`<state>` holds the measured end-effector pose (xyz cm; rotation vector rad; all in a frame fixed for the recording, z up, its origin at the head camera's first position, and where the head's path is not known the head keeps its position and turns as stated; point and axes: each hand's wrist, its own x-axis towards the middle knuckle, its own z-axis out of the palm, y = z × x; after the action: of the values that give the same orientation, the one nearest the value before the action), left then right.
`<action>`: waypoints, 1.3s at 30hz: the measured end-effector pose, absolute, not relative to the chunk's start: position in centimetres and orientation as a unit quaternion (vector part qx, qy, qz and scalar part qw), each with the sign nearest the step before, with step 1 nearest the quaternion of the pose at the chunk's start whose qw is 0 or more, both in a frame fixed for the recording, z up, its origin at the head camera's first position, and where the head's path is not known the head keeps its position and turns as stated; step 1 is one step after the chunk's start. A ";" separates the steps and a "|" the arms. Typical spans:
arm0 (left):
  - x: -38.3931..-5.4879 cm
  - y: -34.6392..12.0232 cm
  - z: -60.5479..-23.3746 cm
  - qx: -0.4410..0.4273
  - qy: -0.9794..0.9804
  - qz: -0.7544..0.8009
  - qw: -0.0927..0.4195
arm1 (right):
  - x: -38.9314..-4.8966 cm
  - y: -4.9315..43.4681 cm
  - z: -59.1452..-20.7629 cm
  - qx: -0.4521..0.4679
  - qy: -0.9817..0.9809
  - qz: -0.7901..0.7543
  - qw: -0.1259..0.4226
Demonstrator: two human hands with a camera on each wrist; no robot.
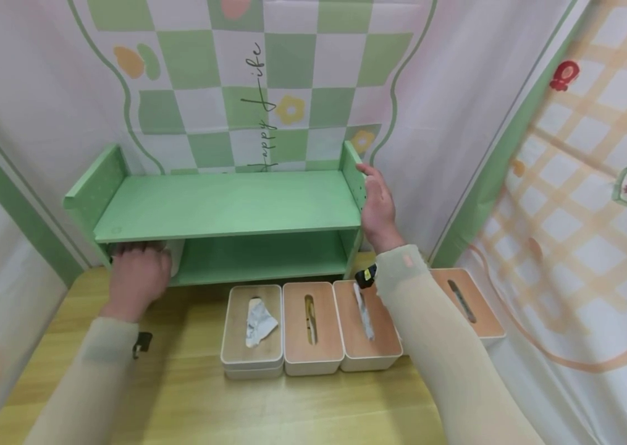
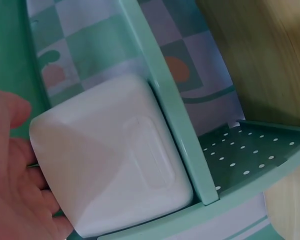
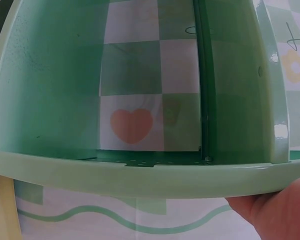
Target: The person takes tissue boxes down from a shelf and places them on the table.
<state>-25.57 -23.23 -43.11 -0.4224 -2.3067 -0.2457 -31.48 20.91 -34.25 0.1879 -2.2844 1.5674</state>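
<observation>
A two-tier green shelf (image 1: pixel 230 201) stands at the back of the wooden table. In its lower tier, at the left end, sits a white rounded box (image 2: pixel 110 165), mostly behind my left hand in the head view. My left hand (image 1: pixel 141 272) reaches in there, its fingers against one side of the box and partly hidden behind its edge; the thumb stands apart from it in the left wrist view. My right hand (image 1: pixel 378 207) rests along the outer face of the shelf's right side panel (image 3: pixel 140 180), fingertips near its top edge.
Three wood-lidded tissue boxes stand in a row before the shelf: a left one (image 1: pixel 238 334), a middle one (image 1: pixel 324 346) and a right one (image 1: pixel 382 343). Another tissue box (image 1: pixel 482 315) is beyond my right forearm. Patterned curtains (image 1: pixel 441 93) surround the table (image 1: pixel 196 383).
</observation>
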 end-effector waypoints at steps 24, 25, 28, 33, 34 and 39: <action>-23.7 -21.8 -43.3 -0.156 -0.942 -0.091 0.283 | -31.5 20.9 -34.2 0.063 -0.806 0.560 0.181; -23.6 -21.7 -43.2 -0.159 -0.942 -0.092 0.282 | -31.5 20.9 -34.2 0.063 -0.806 0.561 0.180; -23.2 -21.5 -42.8 -0.149 -0.947 -0.112 0.261 | -31.5 20.9 -34.1 0.064 -0.805 0.562 0.179; -23.0 -21.4 -42.4 -0.102 -0.969 -0.138 0.177 | -31.6 20.9 -34.2 0.070 -0.804 0.561 0.182; -23.1 -21.5 -42.4 -0.097 -0.972 -0.138 0.162 | -31.6 21.0 -34.2 0.071 -0.805 0.560 0.183; -23.0 -21.3 -42.5 -0.094 -0.975 -0.128 0.154 | -31.5 21.0 -34.2 0.071 -0.804 0.560 0.186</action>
<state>-23.02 -21.28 -42.54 -0.2698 -2.7951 -0.3678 -31.50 20.96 -34.21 0.2003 -2.2653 1.5774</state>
